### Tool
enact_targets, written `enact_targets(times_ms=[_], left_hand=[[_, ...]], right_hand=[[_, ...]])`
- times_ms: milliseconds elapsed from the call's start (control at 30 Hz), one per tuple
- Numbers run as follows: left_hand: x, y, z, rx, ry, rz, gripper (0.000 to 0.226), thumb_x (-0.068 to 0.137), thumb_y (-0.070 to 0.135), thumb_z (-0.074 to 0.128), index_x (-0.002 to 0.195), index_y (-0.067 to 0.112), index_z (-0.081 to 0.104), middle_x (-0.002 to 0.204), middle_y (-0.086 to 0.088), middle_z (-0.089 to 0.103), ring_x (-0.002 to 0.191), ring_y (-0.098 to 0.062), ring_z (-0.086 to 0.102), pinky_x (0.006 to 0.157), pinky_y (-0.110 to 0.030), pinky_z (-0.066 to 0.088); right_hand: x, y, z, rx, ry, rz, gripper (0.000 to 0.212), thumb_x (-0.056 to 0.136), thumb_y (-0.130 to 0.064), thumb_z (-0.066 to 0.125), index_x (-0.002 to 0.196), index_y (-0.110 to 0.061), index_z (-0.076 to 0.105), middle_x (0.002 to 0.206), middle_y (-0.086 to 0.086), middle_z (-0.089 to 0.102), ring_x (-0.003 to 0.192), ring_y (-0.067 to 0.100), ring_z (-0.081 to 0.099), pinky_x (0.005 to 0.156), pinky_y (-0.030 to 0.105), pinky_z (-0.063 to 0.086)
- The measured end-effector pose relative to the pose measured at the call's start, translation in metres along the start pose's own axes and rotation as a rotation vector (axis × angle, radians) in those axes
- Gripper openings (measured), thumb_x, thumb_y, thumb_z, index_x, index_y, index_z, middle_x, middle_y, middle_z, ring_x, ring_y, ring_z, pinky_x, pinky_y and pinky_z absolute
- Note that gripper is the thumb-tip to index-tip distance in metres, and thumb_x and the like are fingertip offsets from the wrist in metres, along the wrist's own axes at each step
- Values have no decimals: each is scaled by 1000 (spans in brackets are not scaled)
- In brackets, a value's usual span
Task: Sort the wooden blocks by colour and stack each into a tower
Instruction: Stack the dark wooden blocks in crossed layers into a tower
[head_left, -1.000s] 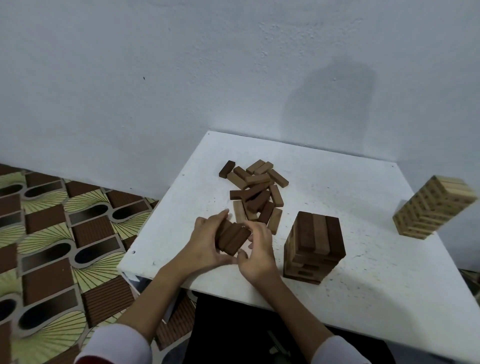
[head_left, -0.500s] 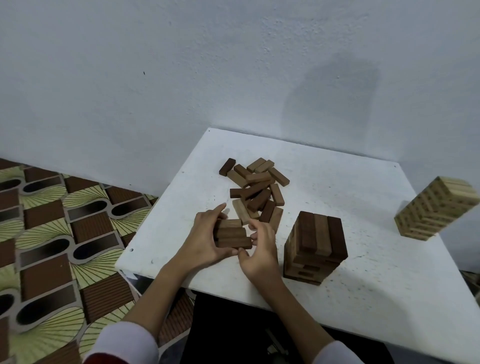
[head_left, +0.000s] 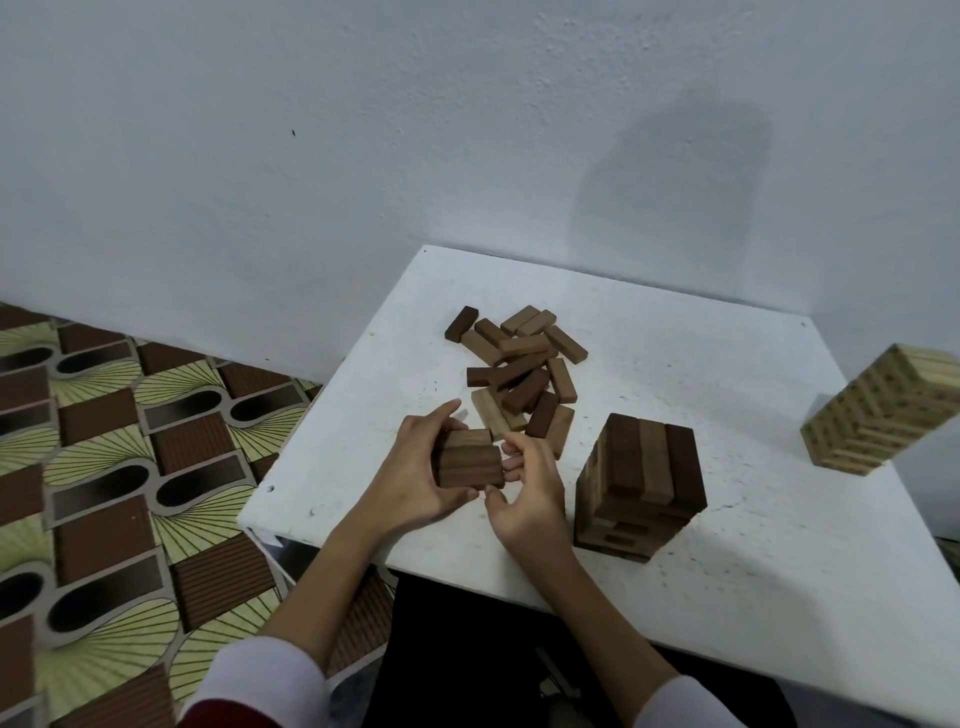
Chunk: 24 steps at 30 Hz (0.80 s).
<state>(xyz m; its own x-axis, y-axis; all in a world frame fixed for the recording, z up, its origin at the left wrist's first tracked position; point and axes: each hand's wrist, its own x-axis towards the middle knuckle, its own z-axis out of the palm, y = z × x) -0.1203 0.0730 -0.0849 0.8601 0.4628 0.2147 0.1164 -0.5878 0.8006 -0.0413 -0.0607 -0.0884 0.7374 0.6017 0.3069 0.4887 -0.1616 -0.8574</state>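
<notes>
Three dark brown blocks (head_left: 468, 461) lie side by side as one flat set, lifted a little above the white table (head_left: 727, 571). My left hand (head_left: 415, 478) grips the set from its left side, thumb under, fingers over the far edge. My right hand (head_left: 530, 493) touches its right end with the fingertips and thumb. A loose pile of brown blocks (head_left: 519, 369) lies just behind my hands. A low tower of dark brown blocks (head_left: 641, 483) stands to the right of my right hand. A taller tower of pale blocks (head_left: 878, 415) stands at the table's right edge.
A pale wall rises right behind the table. The floor at left has a patterned brown and yellow covering (head_left: 104, 467). The table's front edge runs just below my wrists, with a dark gap beneath it.
The three blocks in my hands turned from a diagonal lie to square and level. My hands stayed in about the same spot in front of the pile.
</notes>
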Motion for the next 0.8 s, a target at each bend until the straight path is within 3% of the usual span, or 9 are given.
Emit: enact_targets(times_ms=[167, 800], left_hand=[[0, -1, -1, 15, -4, -1, 95, 61, 23, 81, 142, 22, 32, 119, 9, 52, 115, 8, 32, 91, 0, 27], [-1, 3, -1, -13, -28, -9, 93, 57, 26, 76, 140, 23, 34, 118, 13, 54, 116, 7, 34, 93, -2, 28]], right_hand=[[0, 1, 1, 4, -7, -8, 54, 69, 11, 64, 119, -4, 51, 107, 7, 48, 92, 14, 51, 80, 8, 42], [1, -1, 0, 8, -48, 43, 56, 70, 10, 65, 122, -6, 50, 108, 2, 47, 93, 5, 51, 78, 5, 41]])
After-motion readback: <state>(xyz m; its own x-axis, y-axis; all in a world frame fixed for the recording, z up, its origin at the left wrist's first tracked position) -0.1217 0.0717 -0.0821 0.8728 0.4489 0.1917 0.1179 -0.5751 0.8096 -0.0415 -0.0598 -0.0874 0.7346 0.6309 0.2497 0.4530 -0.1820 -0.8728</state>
